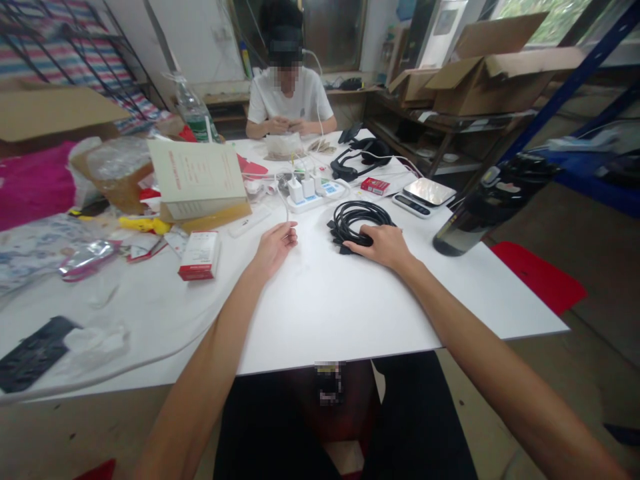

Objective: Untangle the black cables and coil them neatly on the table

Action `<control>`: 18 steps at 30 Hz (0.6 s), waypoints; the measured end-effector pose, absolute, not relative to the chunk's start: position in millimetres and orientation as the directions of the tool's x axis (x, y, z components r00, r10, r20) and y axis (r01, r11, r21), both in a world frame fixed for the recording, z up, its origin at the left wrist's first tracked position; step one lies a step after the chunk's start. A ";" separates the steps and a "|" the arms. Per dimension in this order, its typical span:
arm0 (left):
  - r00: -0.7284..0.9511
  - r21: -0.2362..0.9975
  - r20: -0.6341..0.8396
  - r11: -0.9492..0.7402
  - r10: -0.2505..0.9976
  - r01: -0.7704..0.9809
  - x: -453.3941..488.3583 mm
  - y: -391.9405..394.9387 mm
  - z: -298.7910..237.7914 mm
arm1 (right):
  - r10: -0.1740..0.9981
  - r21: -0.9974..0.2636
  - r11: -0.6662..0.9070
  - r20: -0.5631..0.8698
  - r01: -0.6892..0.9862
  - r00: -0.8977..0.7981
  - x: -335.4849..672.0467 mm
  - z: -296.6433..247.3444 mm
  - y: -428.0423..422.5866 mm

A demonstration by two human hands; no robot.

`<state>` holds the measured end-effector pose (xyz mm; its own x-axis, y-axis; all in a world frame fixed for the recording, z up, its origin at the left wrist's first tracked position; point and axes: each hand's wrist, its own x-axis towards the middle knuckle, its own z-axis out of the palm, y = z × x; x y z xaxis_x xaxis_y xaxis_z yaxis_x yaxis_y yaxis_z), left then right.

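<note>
A coil of black cable (357, 217) lies on the white table in front of me. My right hand (385, 245) is on its near right side, with the thumb and fingers gripping the loops. The cable's plug ends poke out at the coil's left. My left hand (277, 248) rests on the table, palm turned inward and fingers loosely bent and apart. A thin white cord (287, 205) reaches down to its fingertips from the power strip (317, 200); whether they touch is unclear. White charger plugs (297, 190) sit in the strip.
A small scale (425, 197) and a dark bottle (485, 207) stand at the right. Boxes, bags and a red-white carton (199, 255) clutter the left, with a black tray-like object (37, 353) nearer. Across the table (320, 313), a person (290, 100) handles something small.
</note>
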<state>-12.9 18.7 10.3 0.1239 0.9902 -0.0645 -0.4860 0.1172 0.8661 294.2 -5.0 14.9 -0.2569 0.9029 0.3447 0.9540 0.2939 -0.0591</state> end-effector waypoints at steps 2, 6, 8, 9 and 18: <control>0.124 0.863 -0.065 0.118 0.990 -0.492 -12.7 18.6 10.4 | 0.909 -0.036 0.279 0.333 0.960 -0.252 294.5 15.9 2.0; 0.134 0.861 -0.058 0.117 0.989 -0.494 -11.7 17.0 11.3 | 0.917 0.007 0.292 0.281 0.956 -0.282 295.9 18.5 16.6; 0.141 0.861 -0.054 0.118 0.988 -0.494 -11.3 16.3 11.7 | 0.914 0.020 0.305 0.273 0.952 -0.299 296.7 18.6 21.2; 0.142 0.860 -0.053 0.118 0.988 -0.496 -11.1 16.2 11.7 | 0.910 0.021 0.314 0.280 0.949 -0.307 297.1 18.2 22.5; 0.152 0.865 -0.067 0.133 0.986 -0.484 -12.1 19.6 10.3 | 0.847 -0.064 0.334 0.458 0.940 -0.270 303.1 8.4 26.8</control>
<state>-12.1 19.6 10.3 0.1517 0.9862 -0.0667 -0.4843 0.1330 0.8648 303.1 26.8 8.4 -0.2701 0.8469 0.4580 0.9403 0.3344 -0.0638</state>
